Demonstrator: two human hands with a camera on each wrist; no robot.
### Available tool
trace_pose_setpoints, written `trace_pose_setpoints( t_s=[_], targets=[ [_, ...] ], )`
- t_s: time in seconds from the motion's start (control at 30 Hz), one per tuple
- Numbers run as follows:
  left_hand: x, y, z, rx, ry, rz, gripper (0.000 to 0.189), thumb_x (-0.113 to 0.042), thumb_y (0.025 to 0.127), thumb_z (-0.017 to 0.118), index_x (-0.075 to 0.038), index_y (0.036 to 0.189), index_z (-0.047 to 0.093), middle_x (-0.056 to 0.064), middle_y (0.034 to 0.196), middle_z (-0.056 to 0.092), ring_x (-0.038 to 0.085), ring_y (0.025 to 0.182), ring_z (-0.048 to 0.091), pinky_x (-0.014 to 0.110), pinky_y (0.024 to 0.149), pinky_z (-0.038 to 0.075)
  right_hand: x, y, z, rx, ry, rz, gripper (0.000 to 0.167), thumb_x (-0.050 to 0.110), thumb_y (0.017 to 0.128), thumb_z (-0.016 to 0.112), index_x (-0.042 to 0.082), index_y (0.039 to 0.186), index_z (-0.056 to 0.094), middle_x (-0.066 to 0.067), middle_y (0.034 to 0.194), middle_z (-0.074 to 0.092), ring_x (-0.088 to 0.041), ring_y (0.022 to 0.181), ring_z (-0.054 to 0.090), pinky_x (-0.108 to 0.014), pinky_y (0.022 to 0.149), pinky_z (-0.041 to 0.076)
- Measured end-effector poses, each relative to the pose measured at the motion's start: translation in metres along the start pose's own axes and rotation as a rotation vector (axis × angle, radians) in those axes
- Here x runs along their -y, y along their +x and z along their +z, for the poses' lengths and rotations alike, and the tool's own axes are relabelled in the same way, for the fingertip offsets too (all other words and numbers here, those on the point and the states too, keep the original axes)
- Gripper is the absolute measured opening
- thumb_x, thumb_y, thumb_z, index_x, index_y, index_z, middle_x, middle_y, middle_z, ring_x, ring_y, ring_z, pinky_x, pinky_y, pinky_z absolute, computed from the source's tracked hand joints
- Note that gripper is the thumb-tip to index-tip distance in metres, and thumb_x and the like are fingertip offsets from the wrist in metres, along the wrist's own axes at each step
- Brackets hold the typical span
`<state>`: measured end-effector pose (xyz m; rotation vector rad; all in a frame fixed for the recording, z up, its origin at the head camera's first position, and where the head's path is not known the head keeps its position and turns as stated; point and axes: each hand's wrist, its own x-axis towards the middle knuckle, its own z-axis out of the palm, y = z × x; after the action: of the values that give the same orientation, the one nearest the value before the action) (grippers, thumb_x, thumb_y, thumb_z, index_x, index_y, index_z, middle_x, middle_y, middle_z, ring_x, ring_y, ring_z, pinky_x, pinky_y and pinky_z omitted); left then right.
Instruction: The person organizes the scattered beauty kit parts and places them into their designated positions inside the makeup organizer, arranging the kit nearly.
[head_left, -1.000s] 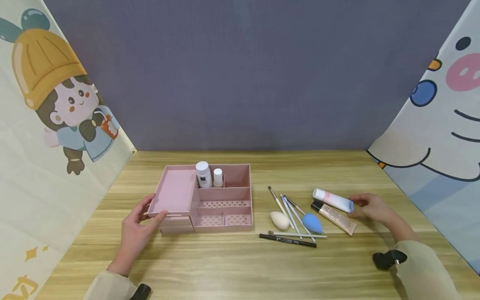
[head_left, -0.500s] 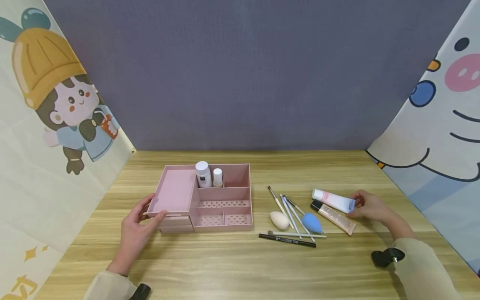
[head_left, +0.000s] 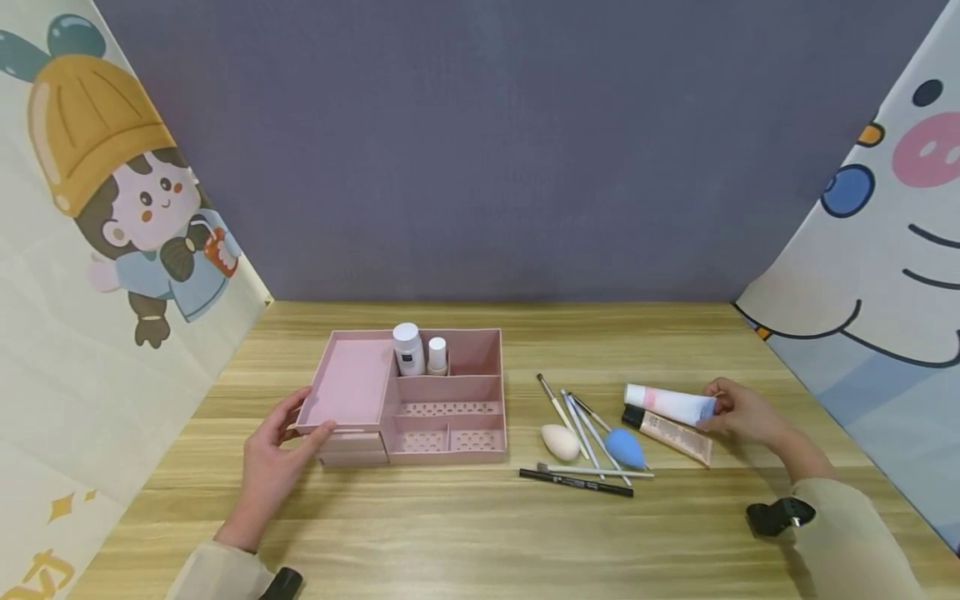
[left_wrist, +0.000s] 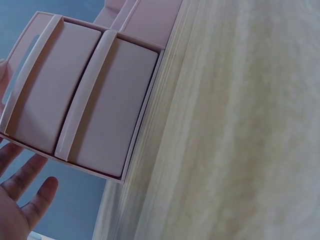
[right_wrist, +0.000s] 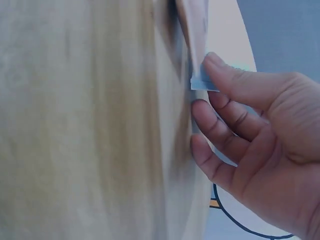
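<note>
Right hand [head_left: 742, 412] near the table's [head_left: 480, 542] right edge, thumb and fingers [right_wrist: 220, 85] pinched on the blue crimped end of the white tube [head_left: 669, 402]. Tube raised at the held end, just above the beige tube [head_left: 670, 435] lying flat. Left hand [head_left: 273, 458] toward the left edge, fingers relaxed and straight, thumb touching the front left corner of the pink organizer [head_left: 408, 398]. Two white bottles [head_left: 418, 350] upright in its back compartment.

Sponges [head_left: 560, 442] — brushes [head_left: 581, 421] — black pencil [head_left: 576, 482]
</note>
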<state>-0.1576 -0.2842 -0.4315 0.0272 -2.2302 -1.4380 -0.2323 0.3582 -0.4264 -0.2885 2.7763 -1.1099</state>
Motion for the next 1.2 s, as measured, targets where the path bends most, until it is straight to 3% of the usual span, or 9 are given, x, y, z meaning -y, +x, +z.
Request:
trace_pose_setpoints(
  t_s=[0.23,0.47,0.8,1.2],
  targets=[
    [0.000,0.001,0.000,-0.001,-0.002,0.013,0.059,0.002,0.080,0.081,-0.001,0.135,0.059,0.021,0.125,0.063,-0.011,0.090,0.058,0.007,0.075,0.048,0.008,0.001,-0.008,-0.001,0.059,-0.036,0.038,-0.006,0.083,0.074,-0.011,0.108,0.047,-0.009,0.079,0.056,-0.011,0.067,0.051,-0.025,0.055,0.048],
    [0.000,0.001,0.000,0.008,-0.001,0.021,0.059,0.001,0.080,0.081,0.000,0.135,0.059,0.023,0.124,0.064,-0.009,0.087,0.058,0.008,0.074,0.048,0.024,0.003,-0.014,-0.064,0.160,-0.073,0.039,-0.014,0.082,0.069,-0.015,0.112,0.044,-0.010,0.082,0.049,-0.011,0.070,0.058,-0.035,0.061,0.061],
    [0.001,0.000,0.000,0.005,-0.012,0.024,0.058,0.002,0.080,0.081,-0.001,0.134,0.059,0.022,0.123,0.064,-0.008,0.087,0.059,0.008,0.073,0.049,0.048,0.007,-0.016,-0.152,0.174,-0.107,0.037,-0.011,0.088,0.066,-0.016,0.118,0.046,-0.016,0.092,0.052,-0.010,0.074,0.063,-0.039,0.064,0.062],
    [0.001,0.000,0.000,0.006,-0.008,0.017,0.059,0.002,0.080,0.081,0.000,0.135,0.059,0.024,0.123,0.064,-0.008,0.086,0.059,0.009,0.074,0.049,0.073,0.019,-0.006,-0.273,0.121,-0.179,0.031,-0.011,0.090,0.064,-0.021,0.119,0.056,-0.024,0.094,0.062,-0.007,0.070,0.063,-0.027,0.062,0.060]
  ],
)
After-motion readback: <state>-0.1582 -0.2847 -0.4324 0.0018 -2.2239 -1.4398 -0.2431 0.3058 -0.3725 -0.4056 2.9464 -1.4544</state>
